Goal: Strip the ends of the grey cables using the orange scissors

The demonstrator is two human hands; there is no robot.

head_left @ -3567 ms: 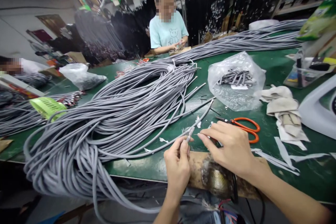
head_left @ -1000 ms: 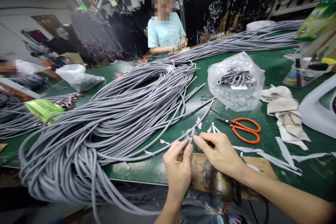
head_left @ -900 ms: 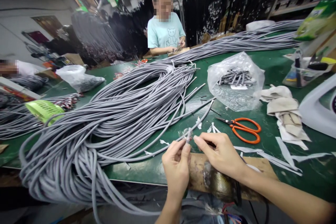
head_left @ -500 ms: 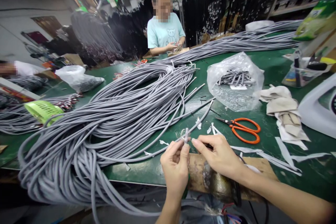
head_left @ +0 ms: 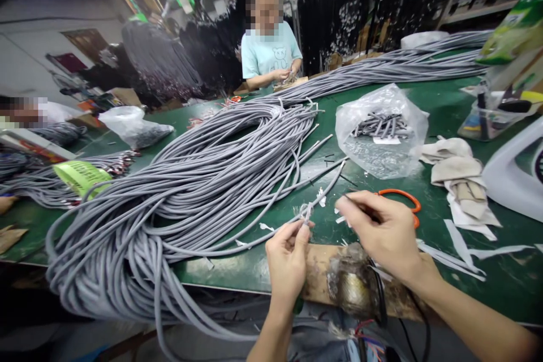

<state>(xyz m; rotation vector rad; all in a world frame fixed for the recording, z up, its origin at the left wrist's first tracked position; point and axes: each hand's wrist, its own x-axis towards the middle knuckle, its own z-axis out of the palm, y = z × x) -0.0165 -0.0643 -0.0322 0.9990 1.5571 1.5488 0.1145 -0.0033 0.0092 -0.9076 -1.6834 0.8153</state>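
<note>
In the head view my left hand (head_left: 288,257) pinches the end of a grey cable (head_left: 306,216), whose tip shows pale, frayed strands. Its fingers are closed. To the right, my right hand (head_left: 386,232) is raised over the table with its fingers curled round a thin dark thing (head_left: 347,197), too blurred to name. Behind that hand lie orange-handled scissors (head_left: 399,191), largely covered by it. A large coil of grey cable (head_left: 203,181) spreads out left of my hands. Below them a worn metal device (head_left: 354,288) sits on a wooden board (head_left: 316,274).
A clear plastic bag (head_left: 382,161) holds short grey pieces. White cloth strips (head_left: 460,246), folded cloths (head_left: 458,172), a white jug (head_left: 517,175) and a plastic tray (head_left: 483,124) lie to the right. A co-worker (head_left: 271,56) sits across the green table (head_left: 445,102); another person is far left.
My right hand has moved away from the cable end, to the right and slightly up, now covering much of the scissors. My left hand still holds the cable end. The view has shifted slightly.
</note>
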